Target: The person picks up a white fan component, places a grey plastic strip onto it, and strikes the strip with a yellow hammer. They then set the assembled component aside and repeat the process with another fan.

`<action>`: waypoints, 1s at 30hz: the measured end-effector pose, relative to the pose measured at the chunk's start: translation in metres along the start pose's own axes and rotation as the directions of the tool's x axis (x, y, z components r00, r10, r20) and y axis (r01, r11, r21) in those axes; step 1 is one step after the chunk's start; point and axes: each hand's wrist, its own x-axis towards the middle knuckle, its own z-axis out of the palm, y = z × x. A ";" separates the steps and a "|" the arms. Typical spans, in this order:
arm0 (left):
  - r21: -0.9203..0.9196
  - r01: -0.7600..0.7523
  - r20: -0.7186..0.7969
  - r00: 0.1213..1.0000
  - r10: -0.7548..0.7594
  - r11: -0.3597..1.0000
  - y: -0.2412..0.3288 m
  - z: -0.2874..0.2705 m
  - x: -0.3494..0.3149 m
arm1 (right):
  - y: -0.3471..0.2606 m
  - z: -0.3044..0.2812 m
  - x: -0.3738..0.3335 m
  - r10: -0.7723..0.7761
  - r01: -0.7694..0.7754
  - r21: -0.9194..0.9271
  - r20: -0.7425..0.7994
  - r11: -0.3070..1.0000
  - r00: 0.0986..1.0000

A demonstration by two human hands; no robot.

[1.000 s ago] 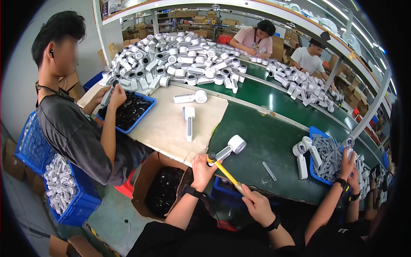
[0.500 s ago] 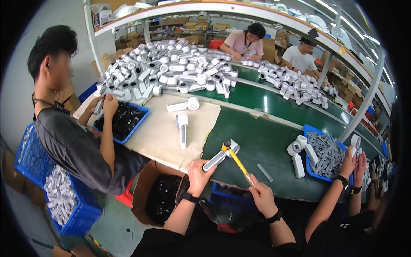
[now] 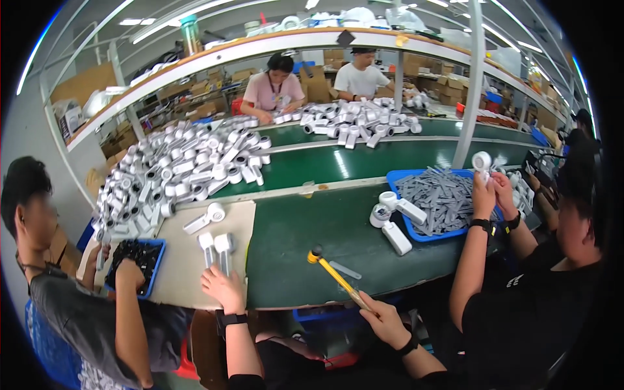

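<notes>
My right hand (image 3: 388, 323) is closed round the lower handle of a yellow hammer (image 3: 335, 276) with a dark head, held over the front of the green worktop. Beside the hammer lies a loose grey strip (image 3: 346, 270). My left hand (image 3: 224, 288) is on the tan sheet, fingers apart, at the handle end of a white round-headed handheld unit (image 3: 224, 244). A similar white unit (image 3: 206, 246) lies alongside it. Whether my fingertips still touch either handle is hard to see. Another white unit (image 3: 205, 219) lies farther back on the sheet.
A large heap of white units (image 3: 188, 162) covers the far left. At right, a blue tray (image 3: 394, 176) holds grey strips, with several white units beside it. Co-workers sit left and right; the left one reaches into a blue tray (image 3: 156, 276) of black parts. A metal post (image 3: 469, 97) rises behind.
The view has turned right. My left hand has carried the white unit from under the hammer to the tan sheet and let it go beside another. The hammer stays in my right hand.
</notes>
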 end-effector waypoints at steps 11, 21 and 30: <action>-0.957 -0.174 0.111 0.518 0.848 0.231 0.308 -0.006 -0.119 | 0.020 -0.051 -0.070 0.146 -0.102 0.137 -0.367 0.985 0.919; -0.752 -0.480 0.281 0.387 0.878 0.452 0.352 -0.035 -0.134 | 0.035 -0.066 -0.099 0.277 -0.193 0.227 -0.435 0.955 0.857; -0.911 -0.215 0.222 0.462 0.859 0.351 0.298 -0.027 -0.097 | 0.024 -0.051 -0.083 0.193 -0.106 0.260 -0.335 0.960 0.922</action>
